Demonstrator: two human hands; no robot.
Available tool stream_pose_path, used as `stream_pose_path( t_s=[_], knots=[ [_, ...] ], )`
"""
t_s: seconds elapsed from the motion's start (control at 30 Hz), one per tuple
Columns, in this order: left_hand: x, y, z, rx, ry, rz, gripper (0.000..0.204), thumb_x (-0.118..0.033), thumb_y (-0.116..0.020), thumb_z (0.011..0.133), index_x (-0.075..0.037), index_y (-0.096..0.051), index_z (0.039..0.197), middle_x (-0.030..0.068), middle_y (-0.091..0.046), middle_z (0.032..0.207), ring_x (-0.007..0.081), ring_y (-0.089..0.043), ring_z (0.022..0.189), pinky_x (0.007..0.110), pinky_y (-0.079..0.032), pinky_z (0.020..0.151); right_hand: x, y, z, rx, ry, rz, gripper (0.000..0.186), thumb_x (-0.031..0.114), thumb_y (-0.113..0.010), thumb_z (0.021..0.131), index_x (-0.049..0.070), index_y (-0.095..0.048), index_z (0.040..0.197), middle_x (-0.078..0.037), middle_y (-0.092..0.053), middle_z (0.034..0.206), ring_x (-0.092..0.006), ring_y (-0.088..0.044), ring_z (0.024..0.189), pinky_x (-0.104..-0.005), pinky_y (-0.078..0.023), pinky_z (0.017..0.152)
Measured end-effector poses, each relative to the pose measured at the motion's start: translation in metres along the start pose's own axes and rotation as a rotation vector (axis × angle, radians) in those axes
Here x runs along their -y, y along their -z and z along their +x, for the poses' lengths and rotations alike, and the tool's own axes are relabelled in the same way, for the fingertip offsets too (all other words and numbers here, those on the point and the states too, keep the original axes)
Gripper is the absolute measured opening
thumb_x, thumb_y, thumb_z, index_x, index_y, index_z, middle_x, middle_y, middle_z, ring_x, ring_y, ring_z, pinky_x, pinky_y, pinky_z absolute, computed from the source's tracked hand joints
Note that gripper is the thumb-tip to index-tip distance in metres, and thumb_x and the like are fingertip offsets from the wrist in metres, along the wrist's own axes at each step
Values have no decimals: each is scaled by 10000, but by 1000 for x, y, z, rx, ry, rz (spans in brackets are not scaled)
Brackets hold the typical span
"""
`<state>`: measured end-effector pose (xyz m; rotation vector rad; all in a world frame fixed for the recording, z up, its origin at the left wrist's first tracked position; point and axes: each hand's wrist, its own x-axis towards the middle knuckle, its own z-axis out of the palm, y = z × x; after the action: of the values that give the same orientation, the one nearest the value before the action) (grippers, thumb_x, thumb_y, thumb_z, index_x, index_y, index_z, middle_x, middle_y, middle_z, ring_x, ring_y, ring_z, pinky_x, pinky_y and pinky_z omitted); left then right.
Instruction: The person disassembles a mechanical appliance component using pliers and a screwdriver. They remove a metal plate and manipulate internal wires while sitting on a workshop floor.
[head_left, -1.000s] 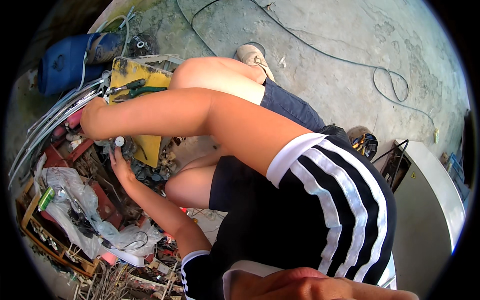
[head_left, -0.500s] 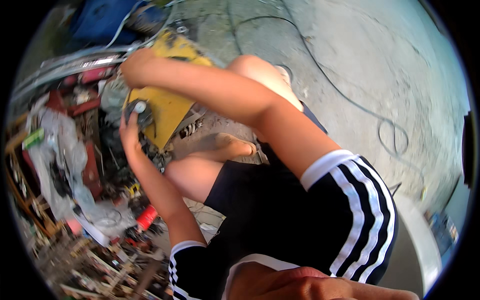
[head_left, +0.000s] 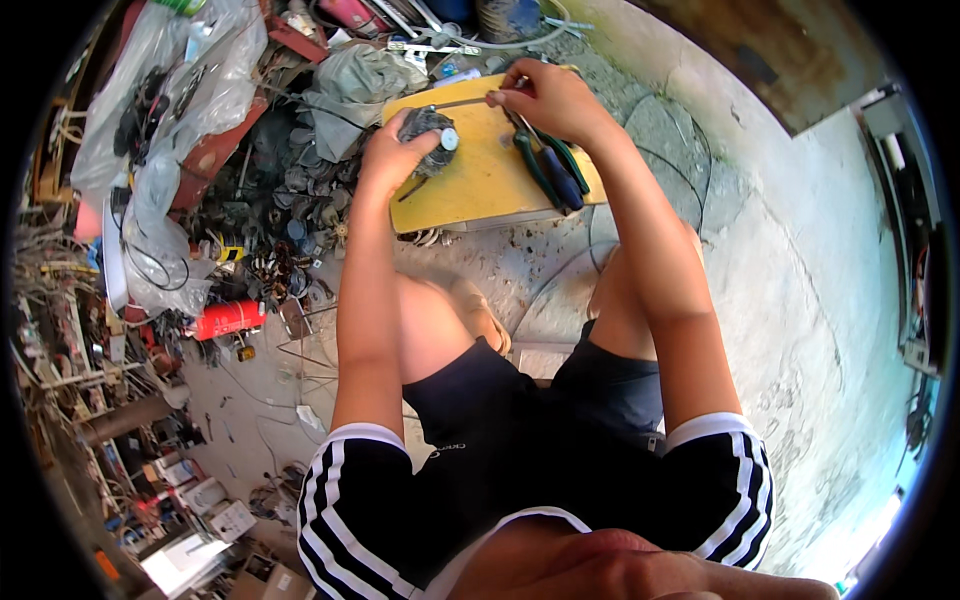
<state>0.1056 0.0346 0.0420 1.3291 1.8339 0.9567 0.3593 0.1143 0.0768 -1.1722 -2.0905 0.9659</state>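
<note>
My left hand (head_left: 388,160) is closed round a dark, round, grimy part (head_left: 420,128) with a white disc (head_left: 449,139) on it, at the left of a yellow board (head_left: 480,190). My right hand (head_left: 552,100) is over the board's far right part, fingers pinched on a thin metal rod (head_left: 465,103) that points toward the dark part. Whether the rod's tip touches that part I cannot tell. Below my right hand, pliers with dark green handles (head_left: 538,172) lie on the board beside a screwdriver with a dark blue handle (head_left: 562,180).
Scrap and small metal parts (head_left: 290,235) heap up left of the board, with clear plastic bags (head_left: 160,200) and a red can (head_left: 228,319). A black cable (head_left: 690,150) loops on the concrete floor (head_left: 760,300) to the right. My knees flank the board's near side.
The view has swung round, so the board now sits nearer the middle. My right hand is now at the board's right; the pliers and screwdriver have come into sight. My left hand still holds the dark part.
</note>
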Motion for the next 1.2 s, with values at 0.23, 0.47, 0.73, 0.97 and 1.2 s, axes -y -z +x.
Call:
stream_pose_path(
  t_s=[0.23, 0.47, 0.73, 0.97, 1.2],
  knots=[
    [29, 0, 7, -87, -33, 125, 780, -414, -779, 690, -24, -545, 1324, 180, -670, 1148, 265, -651, 1047, 338, -485, 903, 11, -1, 3, 183, -112, 38, 478, 500, -630, 870, 32, -726, 899, -110, -713, 793, -221, -678, 750, -355, -517, 726],
    [9, 3, -10, -117, 4, 243, 813, -467, -741, 696, -41, -515, 1350, 225, -627, 1215, 346, -611, 1121, 394, -471, 945, 32, 0, 2, 37, -55, -141, 352, 391, -579, 921, 75, -725, 967, -114, -713, 815, -236, -688, 782, -369, -516, 749],
    [-6, 0, -16, -175, 69, 299, 797, -486, -685, 704, -32, -522, 1338, 202, -644, 1175, 339, -613, 1097, 405, -476, 929, 10, -24, 17, -183, 32, 445, 381, 263, -671, 931, -20, -558, 1159, -92, -670, 939, -137, -651, 844, -268, -537, 761],
    [-9, -1, -20, -179, 131, 291, 813, -499, -675, 710, -55, -499, 1367, 201, -618, 1203, 351, -595, 1117, 411, -468, 943, -2, -44, 21, -371, -80, 856, 301, 288, -640, 953, 44, -482, 1031, -104, -639, 1004, -184, -661, 931, -311, -560, 859],
    [-3, -2, -17, -204, 104, 236, 808, -497, -686, 696, -51, -518, 1349, 206, -611, 1210, 343, -583, 1134, 406, -462, 957, 5, -67, 10, -502, 142, 959, 348, 199, -570, 994, 31, -442, 1271, -102, -576, 1153, -177, -562, 1098, -354, -477, 971]
  ],
)
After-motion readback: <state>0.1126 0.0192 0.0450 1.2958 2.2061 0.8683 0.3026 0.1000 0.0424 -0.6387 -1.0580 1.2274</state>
